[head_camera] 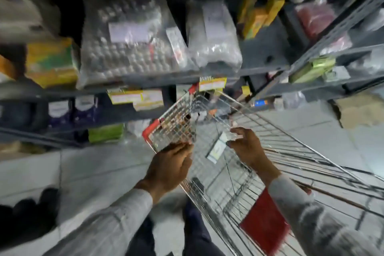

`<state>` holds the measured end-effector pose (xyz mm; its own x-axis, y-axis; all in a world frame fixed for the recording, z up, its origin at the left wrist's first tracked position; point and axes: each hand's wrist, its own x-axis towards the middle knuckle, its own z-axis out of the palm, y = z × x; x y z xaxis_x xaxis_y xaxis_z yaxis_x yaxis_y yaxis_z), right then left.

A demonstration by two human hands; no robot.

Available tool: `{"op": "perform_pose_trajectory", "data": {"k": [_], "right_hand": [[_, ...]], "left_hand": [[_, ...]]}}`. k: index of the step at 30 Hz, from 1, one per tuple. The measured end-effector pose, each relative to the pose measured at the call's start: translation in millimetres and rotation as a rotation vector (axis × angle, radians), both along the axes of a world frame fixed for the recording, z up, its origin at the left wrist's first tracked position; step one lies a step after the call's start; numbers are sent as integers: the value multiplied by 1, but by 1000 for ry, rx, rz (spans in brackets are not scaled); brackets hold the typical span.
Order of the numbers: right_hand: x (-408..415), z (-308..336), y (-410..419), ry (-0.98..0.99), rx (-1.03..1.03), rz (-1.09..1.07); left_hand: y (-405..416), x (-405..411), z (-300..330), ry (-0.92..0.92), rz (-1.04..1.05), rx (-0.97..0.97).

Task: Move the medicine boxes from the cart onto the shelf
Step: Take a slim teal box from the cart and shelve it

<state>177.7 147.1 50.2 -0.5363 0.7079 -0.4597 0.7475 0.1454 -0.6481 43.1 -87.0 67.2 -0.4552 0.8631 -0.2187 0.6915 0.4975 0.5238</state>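
The view is blurred. A wire cart point(291, 151) with red corner trim stands in front of me, its nose against the grey metal shelf point(145, 81). One white medicine box point(216, 149) lies tilted inside the cart. My right hand point(247, 147) hovers over the cart just right of that box, fingers apart and fingertips at its edge. My left hand point(172, 164) is closed over the cart's left rim near the red corner. Several small packs point(176, 127) sit in the cart's front section behind the wire.
The shelf holds plastic-wrapped packs point(133, 48), yellow-green boxes point(52, 62) and purple boxes point(72, 110) lower down. A second rack point(332, 33) stands at the right. A cardboard box point(361, 110) sits on the tiled floor. A red flap point(264, 226) hangs in the cart's near end.
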Motion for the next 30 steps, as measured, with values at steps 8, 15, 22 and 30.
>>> {"op": "perform_pose_trajectory", "data": {"k": [8,15,22,30], "right_hand": [[25,-127,-15,-312,-498,-223],[15,-191,-20,-226,-414,-235],[-20,-222,-20,-246,-234,-360],[-6,-178,-36,-243,-29,-243]], "left_hand": [[4,6,-46,86,-114,-235],[7,-3,-53,75,-149,-259],[0,-4,-70,93,-149,-216],[4,0,-60,81,-137,-204]]}}
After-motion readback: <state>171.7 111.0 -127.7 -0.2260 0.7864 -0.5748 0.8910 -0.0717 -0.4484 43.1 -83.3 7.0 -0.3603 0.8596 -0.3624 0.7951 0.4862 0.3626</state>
